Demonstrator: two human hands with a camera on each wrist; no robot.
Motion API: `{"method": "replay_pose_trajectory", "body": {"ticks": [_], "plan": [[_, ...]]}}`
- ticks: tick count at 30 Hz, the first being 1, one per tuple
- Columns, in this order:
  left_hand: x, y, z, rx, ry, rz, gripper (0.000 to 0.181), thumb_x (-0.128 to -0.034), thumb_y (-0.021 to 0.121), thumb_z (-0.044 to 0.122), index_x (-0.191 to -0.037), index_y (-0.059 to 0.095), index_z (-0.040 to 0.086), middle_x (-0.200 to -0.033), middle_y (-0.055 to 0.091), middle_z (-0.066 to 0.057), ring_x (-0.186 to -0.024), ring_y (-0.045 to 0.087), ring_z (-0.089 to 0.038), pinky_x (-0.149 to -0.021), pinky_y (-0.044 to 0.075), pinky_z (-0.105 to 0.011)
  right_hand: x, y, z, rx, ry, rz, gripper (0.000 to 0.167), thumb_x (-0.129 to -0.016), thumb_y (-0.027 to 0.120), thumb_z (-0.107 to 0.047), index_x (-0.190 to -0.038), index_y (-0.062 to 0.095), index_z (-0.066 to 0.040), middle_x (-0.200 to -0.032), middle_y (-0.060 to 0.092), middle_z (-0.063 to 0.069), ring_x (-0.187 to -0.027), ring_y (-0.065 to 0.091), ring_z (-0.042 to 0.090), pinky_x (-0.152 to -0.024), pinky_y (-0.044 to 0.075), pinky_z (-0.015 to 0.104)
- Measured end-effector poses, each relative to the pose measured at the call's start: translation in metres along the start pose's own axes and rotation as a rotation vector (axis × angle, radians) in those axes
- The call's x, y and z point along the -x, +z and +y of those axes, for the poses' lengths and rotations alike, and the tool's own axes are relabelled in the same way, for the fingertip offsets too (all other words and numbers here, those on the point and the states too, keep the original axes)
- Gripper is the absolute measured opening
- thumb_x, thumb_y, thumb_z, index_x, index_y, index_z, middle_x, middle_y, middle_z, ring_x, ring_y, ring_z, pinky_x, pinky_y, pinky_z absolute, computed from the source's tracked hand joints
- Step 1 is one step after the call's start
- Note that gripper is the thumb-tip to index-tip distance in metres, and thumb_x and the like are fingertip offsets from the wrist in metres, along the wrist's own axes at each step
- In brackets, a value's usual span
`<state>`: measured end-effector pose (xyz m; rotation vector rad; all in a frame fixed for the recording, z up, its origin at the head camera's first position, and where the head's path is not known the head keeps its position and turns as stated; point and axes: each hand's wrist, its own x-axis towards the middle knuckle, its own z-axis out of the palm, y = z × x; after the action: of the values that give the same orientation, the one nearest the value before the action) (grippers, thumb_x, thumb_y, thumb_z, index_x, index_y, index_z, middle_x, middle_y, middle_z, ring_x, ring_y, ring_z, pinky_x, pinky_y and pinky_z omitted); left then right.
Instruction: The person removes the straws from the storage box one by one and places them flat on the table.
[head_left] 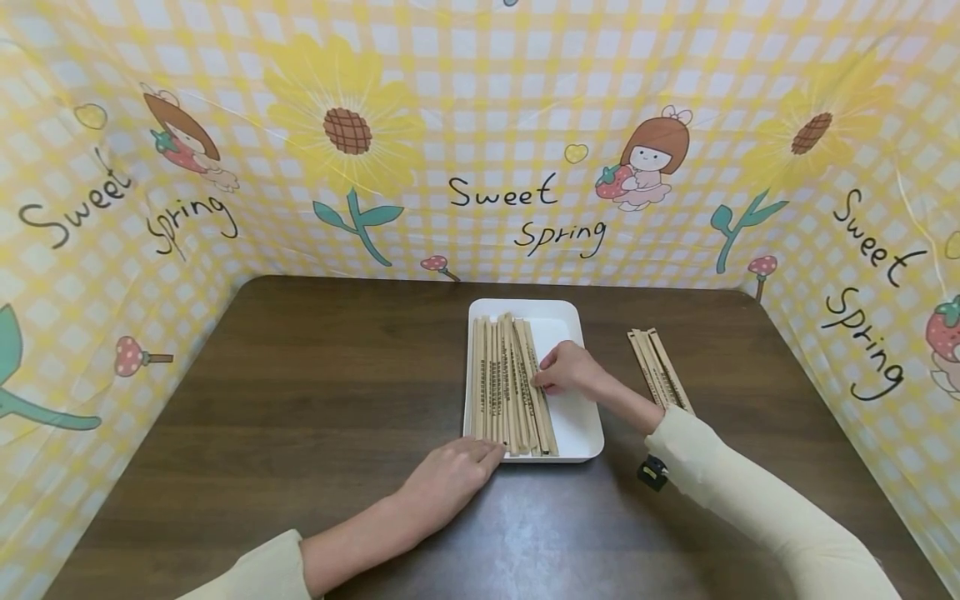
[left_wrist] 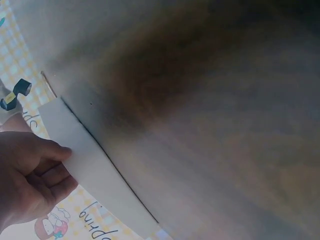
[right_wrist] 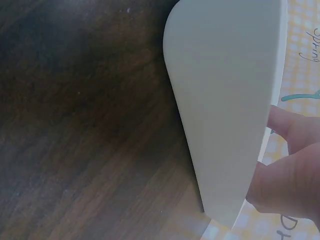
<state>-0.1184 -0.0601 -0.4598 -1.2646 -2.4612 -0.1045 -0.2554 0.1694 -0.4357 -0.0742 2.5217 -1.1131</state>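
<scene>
A shallow white tray holds a row of paper-wrapped chopsticks, lying lengthwise along its left and middle part. My right hand reaches in over the tray's right side and pinches at the rightmost wrapped pair with thumb and fingers. In the right wrist view the tray's outer wall hides the fingertips. At the front left corner, my left hand holds the tray's edge. The left wrist view shows its thumb against the outer wall, with the other fingers curled.
Several more wrapped chopsticks lie on the brown table right of the tray, partly hidden behind the right forearm. A yellow checked cloth with flower prints stands around the table's back and sides.
</scene>
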Motion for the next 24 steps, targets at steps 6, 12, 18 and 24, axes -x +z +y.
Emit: {"method": "replay_pose_trajectory", "body": {"ticks": [6,12,18,24], "plan": [[-0.0007,0.0002,-0.0002,0.010,-0.002,0.001,0.029,-0.0840,0.069,0.001,-0.113,0.071,0.001,-0.108,0.072,-0.010,-0.100,0.069,-0.021,-0.091,0.055,-0.034,0.0015,0.0006,-0.0037,0.013,-0.018,-0.003,0.014,-0.083,0.077,-0.006,-0.089,0.069,0.004,-0.080,0.070,0.009,-0.068,0.071,0.020,-0.065,0.060,0.028],[-0.0010,-0.0002,-0.0003,0.015,-0.008,0.009,0.028,-0.0837,0.069,0.001,-0.112,0.071,0.001,-0.107,0.072,-0.010,-0.099,0.069,-0.022,-0.089,0.056,-0.033,0.0006,0.0018,-0.0048,0.053,-0.033,0.001,0.018,-0.084,0.078,-0.016,-0.082,0.070,0.000,-0.073,0.069,0.007,-0.065,0.071,0.021,-0.064,0.059,0.029],[-0.0012,-0.0011,-0.0004,0.018,-0.011,-0.002,0.028,-0.0839,0.070,0.001,-0.112,0.071,0.001,-0.108,0.072,-0.010,-0.100,0.069,-0.022,-0.089,0.056,-0.033,-0.0015,0.0021,-0.0037,0.061,-0.041,0.004,0.014,-0.083,0.077,-0.011,-0.081,0.069,0.000,-0.071,0.069,0.007,-0.060,0.069,0.016,-0.059,0.058,0.025],[-0.0010,-0.0013,-0.0004,0.024,-0.013,0.001,0.028,-0.0842,0.069,0.001,-0.112,0.071,0.001,-0.107,0.072,-0.009,-0.099,0.069,-0.022,-0.088,0.056,-0.032,-0.0013,0.0002,-0.0015,0.016,-0.012,-0.004,0.007,-0.082,0.073,-0.003,-0.082,0.067,0.002,-0.072,0.068,0.008,-0.062,0.067,0.014,-0.059,0.058,0.024]]}}
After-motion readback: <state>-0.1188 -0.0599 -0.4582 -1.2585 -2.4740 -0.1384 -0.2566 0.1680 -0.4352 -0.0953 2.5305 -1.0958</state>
